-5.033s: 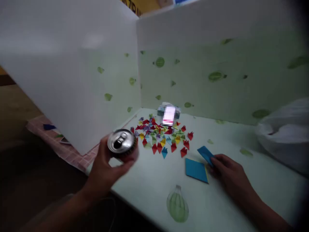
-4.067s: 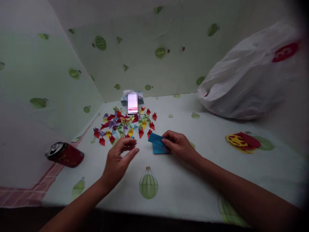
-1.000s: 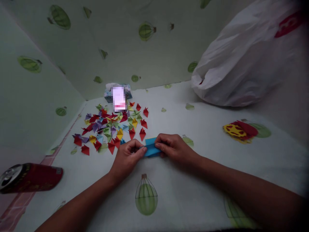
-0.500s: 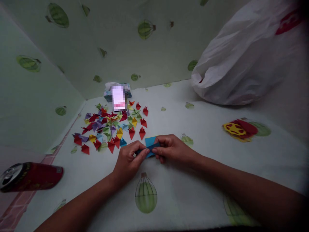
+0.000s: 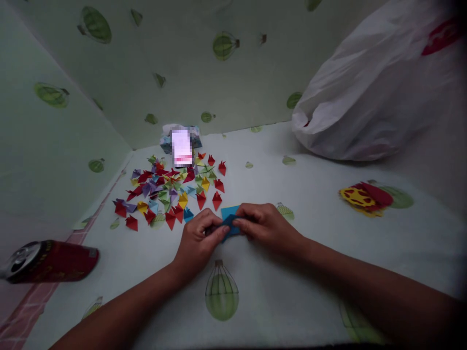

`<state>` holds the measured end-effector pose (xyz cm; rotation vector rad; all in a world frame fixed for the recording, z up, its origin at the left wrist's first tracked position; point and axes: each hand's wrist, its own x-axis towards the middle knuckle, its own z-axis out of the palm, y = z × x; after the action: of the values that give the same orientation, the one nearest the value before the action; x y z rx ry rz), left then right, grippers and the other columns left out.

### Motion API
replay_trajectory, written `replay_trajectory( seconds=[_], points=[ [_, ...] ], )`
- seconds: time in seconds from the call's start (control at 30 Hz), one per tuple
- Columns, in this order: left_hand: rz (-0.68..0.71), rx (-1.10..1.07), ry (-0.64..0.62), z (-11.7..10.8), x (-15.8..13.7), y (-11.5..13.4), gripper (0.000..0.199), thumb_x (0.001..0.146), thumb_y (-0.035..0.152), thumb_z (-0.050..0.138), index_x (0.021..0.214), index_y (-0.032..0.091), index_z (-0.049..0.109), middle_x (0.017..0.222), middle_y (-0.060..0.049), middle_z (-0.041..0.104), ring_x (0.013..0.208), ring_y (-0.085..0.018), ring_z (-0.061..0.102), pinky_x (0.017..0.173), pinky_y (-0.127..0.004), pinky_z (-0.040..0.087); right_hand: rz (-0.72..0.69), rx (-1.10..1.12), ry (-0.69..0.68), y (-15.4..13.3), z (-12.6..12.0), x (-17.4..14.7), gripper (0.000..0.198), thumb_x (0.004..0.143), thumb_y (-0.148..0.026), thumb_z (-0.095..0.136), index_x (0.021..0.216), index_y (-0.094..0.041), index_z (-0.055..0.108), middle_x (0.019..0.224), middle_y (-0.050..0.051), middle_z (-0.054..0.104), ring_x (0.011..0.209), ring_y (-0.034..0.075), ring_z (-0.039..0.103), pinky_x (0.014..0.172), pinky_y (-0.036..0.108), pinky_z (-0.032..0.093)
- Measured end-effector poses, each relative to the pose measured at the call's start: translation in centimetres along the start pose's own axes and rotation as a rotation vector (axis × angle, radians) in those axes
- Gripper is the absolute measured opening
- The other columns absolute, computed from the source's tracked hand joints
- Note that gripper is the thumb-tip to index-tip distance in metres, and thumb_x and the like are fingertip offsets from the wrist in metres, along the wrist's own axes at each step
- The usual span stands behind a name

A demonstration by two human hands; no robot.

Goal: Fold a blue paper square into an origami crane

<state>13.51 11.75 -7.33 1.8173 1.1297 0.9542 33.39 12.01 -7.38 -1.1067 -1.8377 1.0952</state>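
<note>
A small piece of blue folded paper [image 5: 230,221] is pinched between both hands above the table. My left hand [image 5: 200,238] grips its left edge, with the thumb on top and the fingers curled beneath. On its right side, my right hand [image 5: 264,226] holds it between thumb and bent fingers. A flap of the paper stands up between the two thumbs, and parts of the sheet are hidden by the fingers. Just beyond my left hand lie several small folded paper pieces [image 5: 170,220] in red, yellow, purple, green and blue.
A lit phone [image 5: 181,148], blurred out, leans on a tissue box [image 5: 197,137] at the back. At left is a dark red can [image 5: 60,261]. A white plastic bag [image 5: 350,107] stands back right, with yellow and red cutouts [image 5: 365,197] in front of it.
Both thumbs have shifted slightly on the blue paper, and its raised flap now looks more pointed. The whole view has moved a little, so everything sits slightly further right.
</note>
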Motion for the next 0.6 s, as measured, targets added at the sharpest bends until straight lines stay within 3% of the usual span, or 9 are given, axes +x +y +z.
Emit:
replay_trajectory(
  seconds=[0.1,0.2,0.3,0.47,0.6],
  points=[
    [-0.172,-0.176,0.072,0.4,-0.3,0.2,0.021,0.083,0.031,0.069,0.068,0.017,0.064,0.070,0.001,0.052,0.066,-0.012,0.048,0.062,-0.024,0.038,0.124,0.210,0.027,-0.1,0.4,0.0,0.022,0.086,-0.036,0.064,0.075,-0.018,0.058,0.062,-0.003,0.052,0.057,0.011,0.047,0.055,0.024,0.035],
    [-0.245,-0.328,0.062,0.9,-0.7,0.2,0.018,0.082,0.032,0.071,0.073,0.017,0.066,0.075,0.000,0.058,0.072,-0.013,0.052,0.068,-0.024,0.042,0.135,0.311,-0.065,0.0,1.0,-0.1,0.025,0.079,-0.040,0.071,0.077,-0.017,0.061,0.070,-0.002,0.055,0.065,0.012,0.049,0.060,0.025,0.038],
    [-0.289,-0.447,0.030,1.3,-0.9,0.1,0.018,0.081,0.033,0.072,0.082,0.017,0.066,0.079,-0.001,0.064,0.075,-0.014,0.056,0.071,-0.024,0.045,0.131,0.314,-0.097,0.2,1.5,-0.2,0.027,0.081,-0.037,0.067,0.066,-0.017,0.055,0.066,-0.003,0.050,0.064,0.012,0.045,0.060,0.025,0.036],
    [-0.325,-0.432,0.004,1.1,-0.9,-0.1,0.025,0.080,0.039,0.074,0.082,0.016,0.064,0.075,0.000,0.060,0.068,-0.012,0.051,0.064,-0.023,0.043,0.144,0.283,-0.031,0.3,1.1,-0.1,0.022,0.084,-0.032,0.060,0.068,-0.018,0.054,0.063,-0.003,0.050,0.060,0.011,0.046,0.057,0.024,0.035],
    [-0.322,-0.359,-0.029,0.7,-0.6,-0.1,0.028,0.080,0.042,0.073,0.076,0.017,0.061,0.064,0.004,0.051,0.058,-0.009,0.042,0.054,-0.021,0.036,0.127,0.159,-0.060,-0.1,0.5,-0.1,0.018,0.087,-0.028,0.056,0.071,-0.018,0.054,0.060,-0.002,0.053,0.057,0.012,0.049,0.055,0.024,0.036]
  ],
)
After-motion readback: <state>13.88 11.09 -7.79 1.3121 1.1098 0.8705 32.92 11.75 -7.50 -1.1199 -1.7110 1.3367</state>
